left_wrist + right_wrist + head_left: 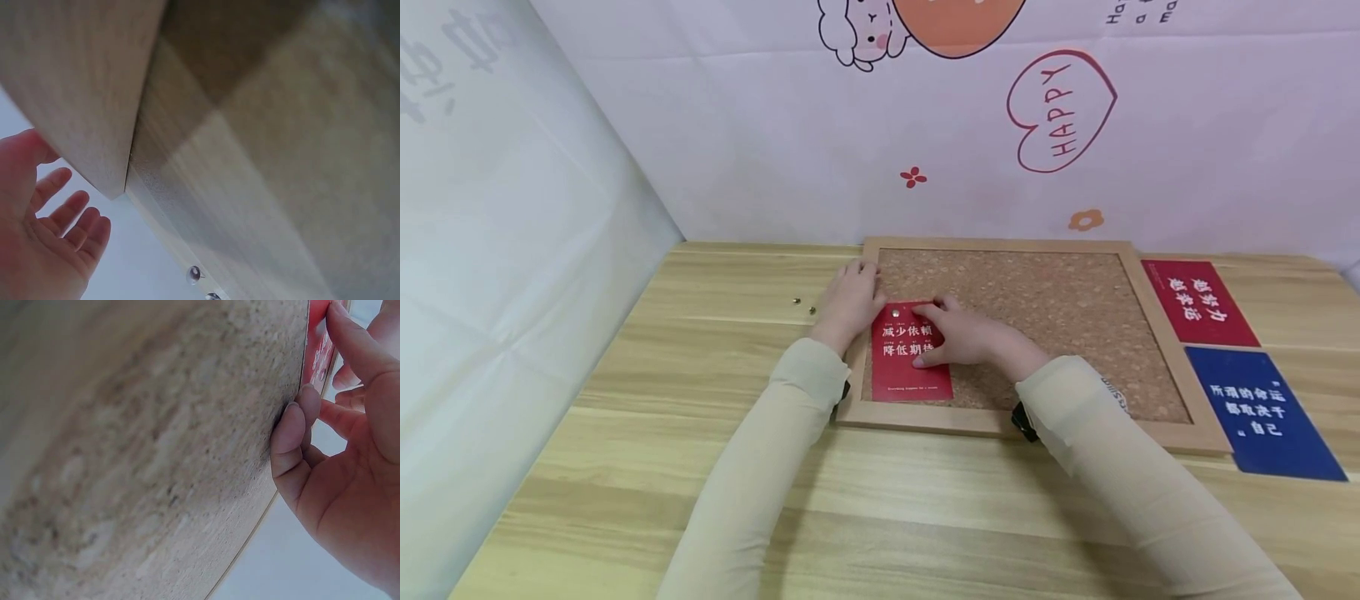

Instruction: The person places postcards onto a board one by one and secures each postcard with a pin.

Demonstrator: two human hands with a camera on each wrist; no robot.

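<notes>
A red card (912,375) with white characters lies upright on the left part of a wood-framed corkboard (1045,300). One push pin (896,313) shows near the card's top edge. My right hand (966,333) touches the card's right side with thumb and fingertips; in the right wrist view its fingers (290,431) meet the cork beside the card (317,347). The left hand (848,302) rests over the frame's left side, next to the card's upper left corner. Its fingers (75,219) look loosely bent in the left wrist view, beside the wooden frame (87,94).
Two loose push pins (805,306) lie on the wooden table (715,333), left of the board. Beyond the board's right side are another red card (1202,304) and a blue card (1270,417). A printed white cloth (775,150) hangs behind.
</notes>
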